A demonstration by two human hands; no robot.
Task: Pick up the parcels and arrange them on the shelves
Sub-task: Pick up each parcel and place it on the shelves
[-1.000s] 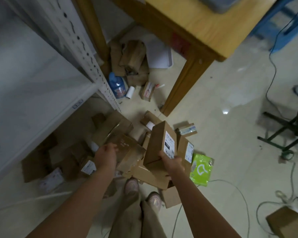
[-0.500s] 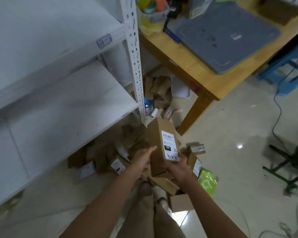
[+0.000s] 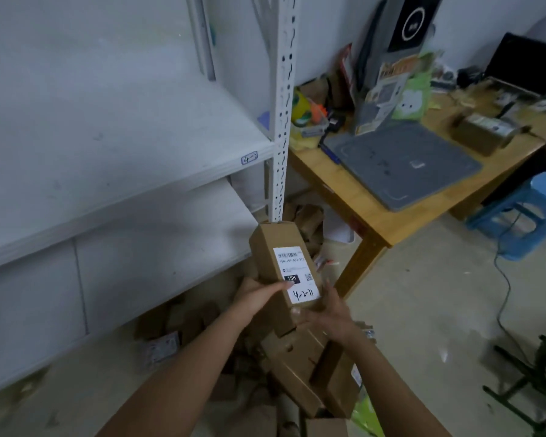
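Note:
I hold a long brown cardboard parcel with a white shipping label, hand-marked in black, face up in front of me. My left hand grips its left side, thumb lying on the label. My right hand grips its near right end from below. Under my arms several more brown parcels lie heaped on the floor. The white metal shelves stand to the left, with a bare board at parcel height and another above it.
A perforated white shelf post rises just behind the parcel. A wooden table with a grey mat, boxes and clutter stands at right. Beyond it are a blue stool, a floor cable and a dark metal stand.
I have lifted the parcel up off the pile and my view has risen from the floor to the shelves. My left hand left the heap and took hold of the parcel's left side.

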